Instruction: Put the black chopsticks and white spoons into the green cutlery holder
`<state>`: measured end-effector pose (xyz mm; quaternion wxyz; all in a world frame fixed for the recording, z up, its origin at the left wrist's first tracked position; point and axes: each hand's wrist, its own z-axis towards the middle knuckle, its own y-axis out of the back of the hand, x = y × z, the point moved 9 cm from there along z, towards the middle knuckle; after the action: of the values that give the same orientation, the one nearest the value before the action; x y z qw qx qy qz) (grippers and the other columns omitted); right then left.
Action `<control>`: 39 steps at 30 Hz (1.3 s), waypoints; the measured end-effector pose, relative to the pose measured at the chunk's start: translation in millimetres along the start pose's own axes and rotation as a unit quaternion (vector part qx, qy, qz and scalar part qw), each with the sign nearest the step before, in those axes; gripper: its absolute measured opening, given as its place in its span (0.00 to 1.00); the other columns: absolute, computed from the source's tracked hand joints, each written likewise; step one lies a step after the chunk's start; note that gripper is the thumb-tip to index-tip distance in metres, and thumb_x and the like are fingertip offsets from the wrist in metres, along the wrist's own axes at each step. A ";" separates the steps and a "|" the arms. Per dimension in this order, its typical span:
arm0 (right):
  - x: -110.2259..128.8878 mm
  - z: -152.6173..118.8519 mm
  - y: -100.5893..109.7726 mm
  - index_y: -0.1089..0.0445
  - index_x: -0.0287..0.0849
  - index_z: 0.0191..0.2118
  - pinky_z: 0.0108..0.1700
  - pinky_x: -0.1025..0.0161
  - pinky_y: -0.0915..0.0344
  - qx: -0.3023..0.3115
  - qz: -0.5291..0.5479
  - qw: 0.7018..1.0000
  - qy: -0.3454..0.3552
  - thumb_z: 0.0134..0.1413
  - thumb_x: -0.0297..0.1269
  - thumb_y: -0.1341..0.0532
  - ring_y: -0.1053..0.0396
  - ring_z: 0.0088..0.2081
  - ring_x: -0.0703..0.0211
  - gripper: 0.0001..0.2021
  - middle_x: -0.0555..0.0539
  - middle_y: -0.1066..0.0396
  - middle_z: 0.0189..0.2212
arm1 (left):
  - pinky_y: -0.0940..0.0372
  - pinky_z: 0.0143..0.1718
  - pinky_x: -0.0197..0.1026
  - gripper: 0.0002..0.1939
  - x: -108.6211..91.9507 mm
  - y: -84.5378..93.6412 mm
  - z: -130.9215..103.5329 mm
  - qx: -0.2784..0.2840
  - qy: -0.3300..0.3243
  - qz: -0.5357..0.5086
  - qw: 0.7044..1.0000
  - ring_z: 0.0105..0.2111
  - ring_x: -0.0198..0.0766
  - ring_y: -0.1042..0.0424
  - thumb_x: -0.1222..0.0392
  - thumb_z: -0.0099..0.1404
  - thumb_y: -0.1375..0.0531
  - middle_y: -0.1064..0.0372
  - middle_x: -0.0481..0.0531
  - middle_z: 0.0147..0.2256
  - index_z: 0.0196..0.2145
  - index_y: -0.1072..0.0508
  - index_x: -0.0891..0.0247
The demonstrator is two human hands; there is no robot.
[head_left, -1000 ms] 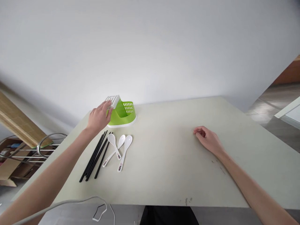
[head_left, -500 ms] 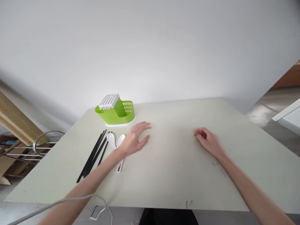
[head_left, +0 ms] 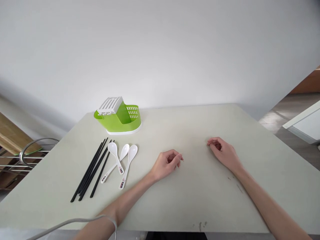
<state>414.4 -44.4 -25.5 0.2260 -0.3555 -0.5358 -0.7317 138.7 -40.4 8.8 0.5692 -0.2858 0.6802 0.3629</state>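
My left hand rests near the middle of the table with its fingers curled in and nothing in them. To its left lie three white spoons, one of them a spoon nearest the hand, two others crossing each other. Several black chopsticks lie side by side further left. Behind them stands a green caddy with a white slotted top and white base. My right hand lies on the right half of the table, fingers curled and empty.
The pale table meets a white wall behind. A grey cable crosses over my left forearm at the bottom left. Beyond the left edge stands a metal wire rack with a wooden board.
My left hand has moved right and nearer to me, away from the spoons, and its spread fingers have curled in. The view has shifted slightly. My right hand stays put.
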 end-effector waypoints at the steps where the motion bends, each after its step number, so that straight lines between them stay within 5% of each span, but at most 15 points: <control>1: 0.3 -0.4 0.0 0.27 0.49 0.43 0.40 0.57 0.34 0.001 -0.002 1.000 -0.003 0.60 0.42 0.43 0.29 0.33 0.55 0.10 0.47 0.20 0.41 | 0.44 0.24 0.37 0.24 0.0 2.3 -0.6 -0.006 0.002 -0.007 1.000 0.23 0.32 0.39 0.36 0.72 0.41 0.34 0.46 0.25 0.34 0.26 0.61; 39: 2.8 -3.0 -1.5 0.27 0.49 0.44 0.37 0.59 0.35 0.009 -0.042 0.999 -0.012 0.63 0.47 0.44 0.31 0.30 0.58 0.13 0.48 0.21 0.40 | 0.47 0.25 0.35 0.21 2.7 5.6 -5.0 -0.025 0.030 0.007 0.999 0.22 0.30 0.45 0.42 0.74 0.44 0.40 0.43 0.23 0.34 0.27 0.62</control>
<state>410.6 -46.6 -24.8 0.1920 -0.3396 -0.5595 -0.7313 130.8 -41.2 7.6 0.5386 -0.3055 0.6899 0.3748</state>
